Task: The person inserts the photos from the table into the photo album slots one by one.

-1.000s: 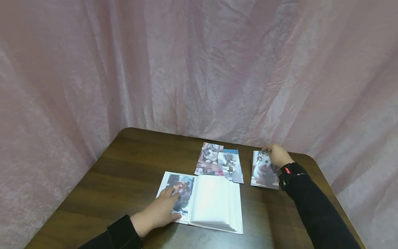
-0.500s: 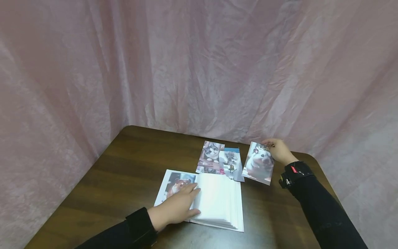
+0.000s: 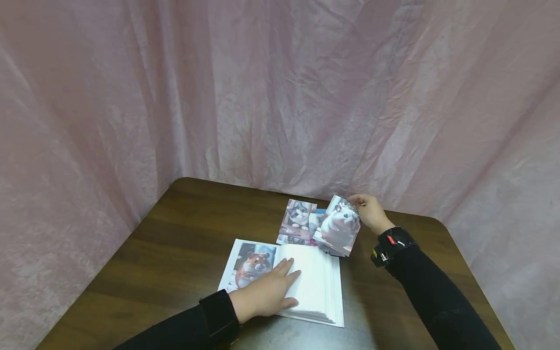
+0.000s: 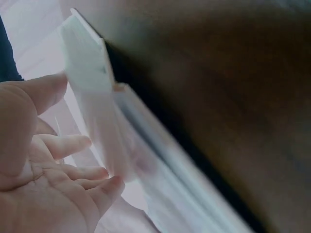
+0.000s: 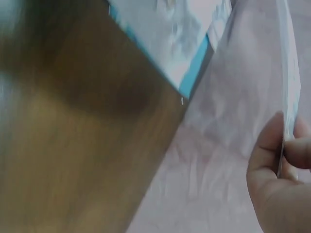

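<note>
An open photo album [image 3: 306,287] lies near the front of the table, a brown hamster picture [image 3: 253,265] in its left page and a blank white page on the right. Over the album's inner fold spreads my left hand [image 3: 269,291], fingers extended; in the left wrist view the fingers [image 4: 73,145] are at the page surface. My right hand [image 3: 371,213] pinches a white hamster photo [image 3: 339,223] by its upper right corner. That photo is raised above the table and covers part of another photo. In the right wrist view the held photo [image 5: 290,73] appears edge-on between thumb and fingers.
Behind the album lie a cat photo [image 3: 297,216] and a partly hidden photo with a blue top edge [image 3: 321,211], overlapping. The brown wooden table [image 3: 175,243] ends at a pink curtain [image 3: 262,97].
My right hand has lifted the white hamster photo and carried it left, over the other photos. My left hand has slid right from the brown hamster picture toward the blank page.
</note>
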`<state>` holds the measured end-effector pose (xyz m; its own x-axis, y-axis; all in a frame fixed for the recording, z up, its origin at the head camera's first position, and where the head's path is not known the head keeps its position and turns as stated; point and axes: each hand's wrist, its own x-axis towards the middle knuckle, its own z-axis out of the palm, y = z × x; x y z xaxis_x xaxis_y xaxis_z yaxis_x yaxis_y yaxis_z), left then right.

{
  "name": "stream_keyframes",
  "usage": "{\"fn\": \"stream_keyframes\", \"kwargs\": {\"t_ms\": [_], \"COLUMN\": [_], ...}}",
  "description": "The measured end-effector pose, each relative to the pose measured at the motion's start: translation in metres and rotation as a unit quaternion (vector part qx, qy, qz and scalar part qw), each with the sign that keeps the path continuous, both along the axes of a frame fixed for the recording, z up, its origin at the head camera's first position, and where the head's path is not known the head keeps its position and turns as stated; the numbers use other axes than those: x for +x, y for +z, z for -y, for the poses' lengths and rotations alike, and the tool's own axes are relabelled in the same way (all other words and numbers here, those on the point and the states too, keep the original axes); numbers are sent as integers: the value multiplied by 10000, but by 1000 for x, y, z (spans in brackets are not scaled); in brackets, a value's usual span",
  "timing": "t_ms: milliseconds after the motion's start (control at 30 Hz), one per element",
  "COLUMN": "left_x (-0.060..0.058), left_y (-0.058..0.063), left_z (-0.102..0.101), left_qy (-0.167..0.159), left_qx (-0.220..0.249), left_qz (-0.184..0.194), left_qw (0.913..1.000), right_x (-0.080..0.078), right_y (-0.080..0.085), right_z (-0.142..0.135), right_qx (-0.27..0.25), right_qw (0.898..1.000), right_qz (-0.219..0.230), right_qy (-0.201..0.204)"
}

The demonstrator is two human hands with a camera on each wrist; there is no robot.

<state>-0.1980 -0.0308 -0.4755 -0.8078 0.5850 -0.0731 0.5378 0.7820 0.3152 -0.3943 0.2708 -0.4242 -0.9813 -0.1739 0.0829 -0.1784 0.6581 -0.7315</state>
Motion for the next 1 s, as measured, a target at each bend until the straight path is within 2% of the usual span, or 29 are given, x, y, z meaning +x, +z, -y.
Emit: {"fn": "stream_keyframes", "kwargs": {"t_ms": [233,400,700,1000], "left_x": [1,2,2,6], "left_y": [-1,-2,-6,-6], "left_z": [-3,-3,-4,-5], "left_qy": [-49,-56,-59,-53], "left_qx": [-152,-212,-220,-233], "left_qz": [-169,-233,-398,-428], "left_qw": [9997,9995,9989,9988], "right_x": [1,0,-5,-6], "right_y": [-7,-14,-35,-43], "right_z": [33,52,75,89], "right_qx": [-642,-840,-812,-764], "right_qw": [9971,9939,9878,9860], "right_qz": [78,-1,-286,-230], "right_qy": [-405,-714,-1301,-1462]}}
